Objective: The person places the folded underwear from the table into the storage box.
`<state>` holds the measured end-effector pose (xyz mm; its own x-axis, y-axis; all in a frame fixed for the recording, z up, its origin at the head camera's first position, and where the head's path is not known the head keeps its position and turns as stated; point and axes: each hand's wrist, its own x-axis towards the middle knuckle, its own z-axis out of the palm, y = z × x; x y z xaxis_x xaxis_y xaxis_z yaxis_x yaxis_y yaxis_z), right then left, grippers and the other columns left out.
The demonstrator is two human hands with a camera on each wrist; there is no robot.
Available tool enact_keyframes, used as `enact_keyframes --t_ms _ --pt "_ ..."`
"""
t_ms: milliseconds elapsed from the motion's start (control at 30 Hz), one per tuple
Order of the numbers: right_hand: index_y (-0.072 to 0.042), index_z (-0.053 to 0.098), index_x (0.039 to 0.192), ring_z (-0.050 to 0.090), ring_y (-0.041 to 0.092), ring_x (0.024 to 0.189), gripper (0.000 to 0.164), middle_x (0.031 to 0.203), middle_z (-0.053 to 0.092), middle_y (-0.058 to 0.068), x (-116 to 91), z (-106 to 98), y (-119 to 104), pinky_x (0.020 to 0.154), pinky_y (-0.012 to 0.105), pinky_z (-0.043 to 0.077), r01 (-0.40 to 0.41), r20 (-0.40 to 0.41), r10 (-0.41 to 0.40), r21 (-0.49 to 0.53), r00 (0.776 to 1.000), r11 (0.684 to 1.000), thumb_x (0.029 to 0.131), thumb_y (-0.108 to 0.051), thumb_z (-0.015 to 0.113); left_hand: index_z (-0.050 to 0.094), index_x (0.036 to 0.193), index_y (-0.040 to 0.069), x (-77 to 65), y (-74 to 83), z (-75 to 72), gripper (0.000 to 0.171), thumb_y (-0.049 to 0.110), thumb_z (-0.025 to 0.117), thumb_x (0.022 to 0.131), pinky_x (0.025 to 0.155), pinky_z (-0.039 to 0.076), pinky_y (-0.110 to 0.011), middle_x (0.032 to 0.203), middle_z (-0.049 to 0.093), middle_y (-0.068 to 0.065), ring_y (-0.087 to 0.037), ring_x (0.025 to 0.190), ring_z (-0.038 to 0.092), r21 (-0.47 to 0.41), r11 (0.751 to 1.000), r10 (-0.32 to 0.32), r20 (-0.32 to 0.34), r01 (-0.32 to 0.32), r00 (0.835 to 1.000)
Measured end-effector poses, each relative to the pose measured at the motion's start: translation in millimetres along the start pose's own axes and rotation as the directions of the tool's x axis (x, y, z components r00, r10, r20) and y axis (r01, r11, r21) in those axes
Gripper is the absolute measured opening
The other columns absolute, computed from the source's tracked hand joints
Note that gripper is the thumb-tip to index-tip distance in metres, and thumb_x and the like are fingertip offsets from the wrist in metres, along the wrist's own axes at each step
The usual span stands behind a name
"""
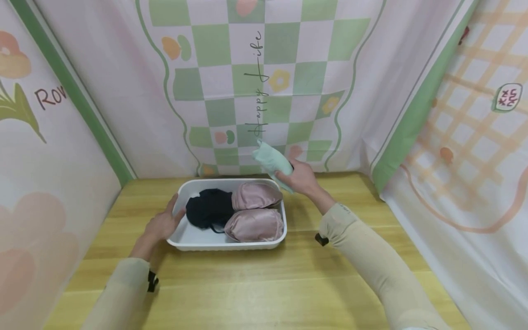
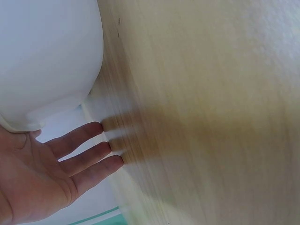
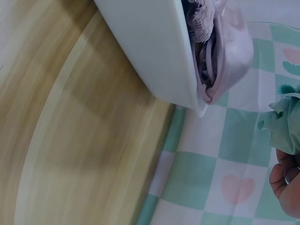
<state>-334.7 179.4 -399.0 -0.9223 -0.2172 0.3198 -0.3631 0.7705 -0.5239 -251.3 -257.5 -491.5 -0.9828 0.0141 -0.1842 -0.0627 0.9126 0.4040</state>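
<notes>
A white plastic tray (image 1: 243, 246) stands on the table. My left hand (image 1: 162, 224) grips its left rim, thumb over the inside; in the left wrist view several fingers (image 2: 91, 171) stretch out below the rim. Above the tray's back right corner, my right hand (image 1: 303, 176) holds a folded mint-green garment (image 1: 273, 160) of thin cloth with a ruffled end. Only part of that garment (image 3: 283, 124) shows in the right wrist view. Inside the tray lie a folded black garment (image 1: 210, 208) with a thin strap and two pink bra-like bundles, one behind (image 1: 255, 196) the other (image 1: 255, 225).
The wooden table (image 1: 247, 288) ends at the back against a printed curtain (image 1: 214, 82). More hanging cloth (image 1: 453, 160) closes off the right side, and a flowered sheet (image 1: 49, 174) the left. Black wrist straps (image 1: 152, 280) show at both cuffs.
</notes>
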Motion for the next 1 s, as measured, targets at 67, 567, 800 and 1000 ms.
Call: enact_keyframes --t_ms 67,567,800,1000 --pt "-0.007 0.064 0.111 0.064 0.031 0.080 0.050 0.092 0.071 0.015 0.3 0.3 -3.6 0.071 0.043 0.053 0.004 0.005 -0.004 -0.002 1.000 1.000 0.085 -0.050 0.065 -0.010 0.161 0.018 -0.4 0.5 -0.2 0.077 0.062 0.018 0.104 0.091 0.049 -0.063 0.142 0.045 -0.041 -0.058 0.120 0.055 -0.002 1.000 -0.005 0.004 0.005 1.000" --pt "-0.010 0.064 0.107 0.063 0.026 0.076 0.046 0.090 0.070 0.009 1.8 5.8 -27.1 0.064 0.036 0.052 0.004 0.055 -0.004 0.009 0.998 1.000 0.084 -0.050 0.068 -0.010 0.161 0.017 -2.3 1.2 0.4 0.078 0.062 0.017 0.104 0.093 0.047 -0.065 0.144 0.042 -0.041 -0.058 0.122 0.053 -0.012 1.000 -0.002 0.004 0.002 1.000" --pt "-0.011 0.063 0.112 0.063 0.026 0.078 0.050 0.093 0.070 0.009 3.6 8.2 -35.8 0.065 0.037 0.052 0.018 0.070 -0.017 -0.002 0.997 1.000 0.084 -0.052 0.067 -0.009 0.161 0.017 -4.1 3.0 -0.3 0.078 0.062 0.017 0.104 0.095 0.046 -0.065 0.145 0.042 -0.041 -0.058 0.122 0.053 -0.014 1.000 -0.009 0.007 0.010 1.000" --pt "-0.010 0.064 0.116 0.065 0.026 0.080 0.052 0.097 0.071 0.009 4.9 12.6 -42.0 0.068 0.038 0.053 0.034 0.085 -0.035 0.009 0.996 0.999 0.084 -0.052 0.067 -0.010 0.161 0.017 -5.0 4.0 -1.1 0.078 0.062 0.017 0.104 0.094 0.047 -0.065 0.144 0.042 -0.041 -0.058 0.122 0.053 -0.011 1.000 -0.013 0.011 0.013 1.000"
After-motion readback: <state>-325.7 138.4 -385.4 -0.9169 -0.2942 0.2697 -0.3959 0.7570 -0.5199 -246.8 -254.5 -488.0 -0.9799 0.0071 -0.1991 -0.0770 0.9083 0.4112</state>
